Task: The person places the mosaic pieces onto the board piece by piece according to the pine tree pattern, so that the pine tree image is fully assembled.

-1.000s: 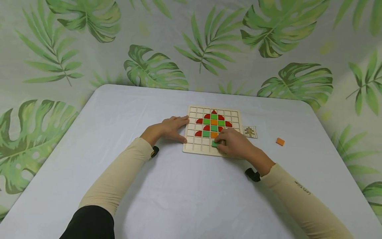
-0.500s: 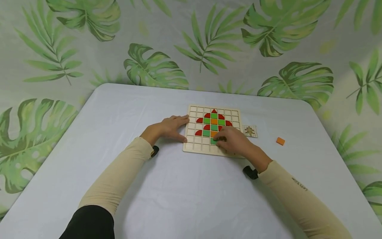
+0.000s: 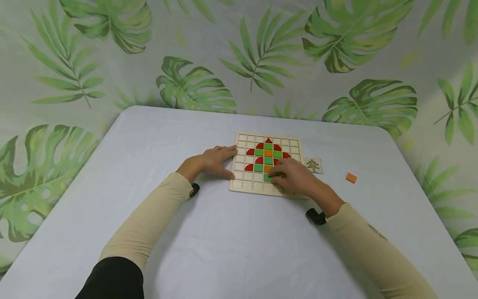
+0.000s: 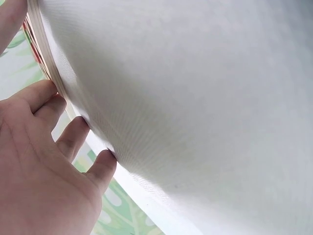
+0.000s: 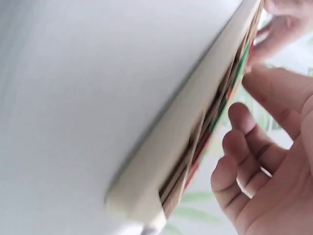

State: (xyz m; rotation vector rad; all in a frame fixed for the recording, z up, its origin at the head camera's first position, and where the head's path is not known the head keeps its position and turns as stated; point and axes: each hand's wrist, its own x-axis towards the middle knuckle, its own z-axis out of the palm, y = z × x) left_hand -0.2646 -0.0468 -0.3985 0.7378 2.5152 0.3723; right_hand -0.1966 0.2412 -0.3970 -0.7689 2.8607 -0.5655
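A pale wooden grid board (image 3: pixel 242 184) lies on the table, with red, green and orange pieces forming a tree shape. My left hand (image 3: pixel 216 160) rests at its left edge, thumb and fingers spread against the side. In the left wrist view the fingertips of the left hand (image 4: pixel 54 156) touch the board's edge and the cloth. Near the bottom of the tree, my right hand (image 3: pixel 293 177) holds a green square tile (image 3: pixel 267 178) at its right side with thumb and forefinger. The other fingers of the right hand (image 5: pixel 274 147) are curled, and the hand hides part of the board.
Just right of the board lies a small pattern card (image 3: pixel 313 165) printed with a tree on a grid. Farther right is a loose orange tile (image 3: pixel 351 177). A white cloth covers the table (image 3: pixel 224 245), and a leaf-patterned curtain (image 3: pixel 261 54) hangs behind it.
The green tile has shifted slightly up and left, from tilted to lying about flat in the square under the orange piece. My right hand moved with it; the left hand stayed put.
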